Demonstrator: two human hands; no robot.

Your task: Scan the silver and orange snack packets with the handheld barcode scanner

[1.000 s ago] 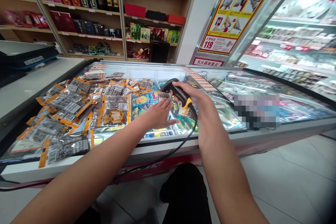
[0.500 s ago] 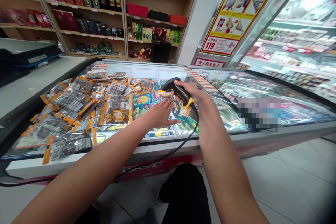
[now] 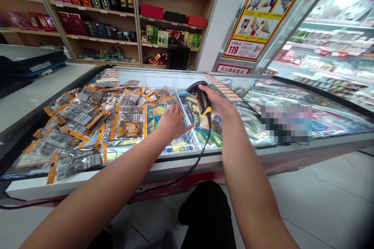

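Observation:
My right hand is wrapped round the handle of a black and yellow barcode scanner, raised above the glass-topped freezer. From the handle a black cord loops down past the freezer's front edge. My left hand is to the left of the scanner, low over the glass, back of the hand up and thumb stretched out to the right. Its fingers look loosely bent, with no object visible in them. Just left of that hand lies a clear snack packet with orange edges; what is under the palm is hidden.
Many similar packets are heaped on the left part of the glass. A white counter with a dark device borders the left side. Shelves of boxes and bottles stand behind. A blurred patch covers something on the right.
My left hand has drawn back to the left, away from the scanner. My right hand has lifted the scanner slightly and turned it more upright.

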